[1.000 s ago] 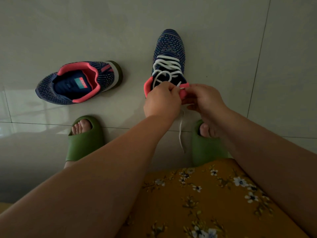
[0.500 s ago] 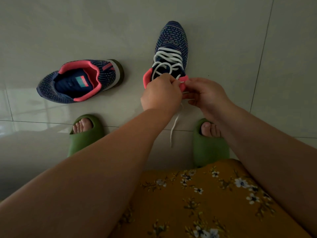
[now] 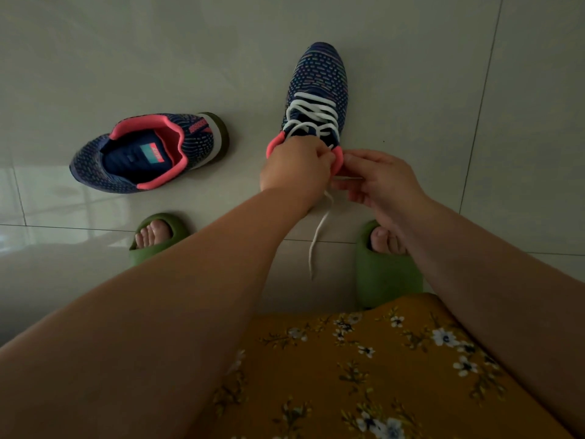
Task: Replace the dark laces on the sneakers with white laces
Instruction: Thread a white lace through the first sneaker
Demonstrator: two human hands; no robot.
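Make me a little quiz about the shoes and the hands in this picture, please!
1. True or false: the sneaker lying on its side has white laces.
2. Which hand pinches the white lace by the laced sneaker: A left hand, B right hand?
3. What colour are the slippers?

Key: 1 false, no laces show on it; 2 B; 3 green.

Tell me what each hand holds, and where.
Right hand pinches the white lace near the sneaker collar. Left hand is curled at the collar; its hold is hidden.
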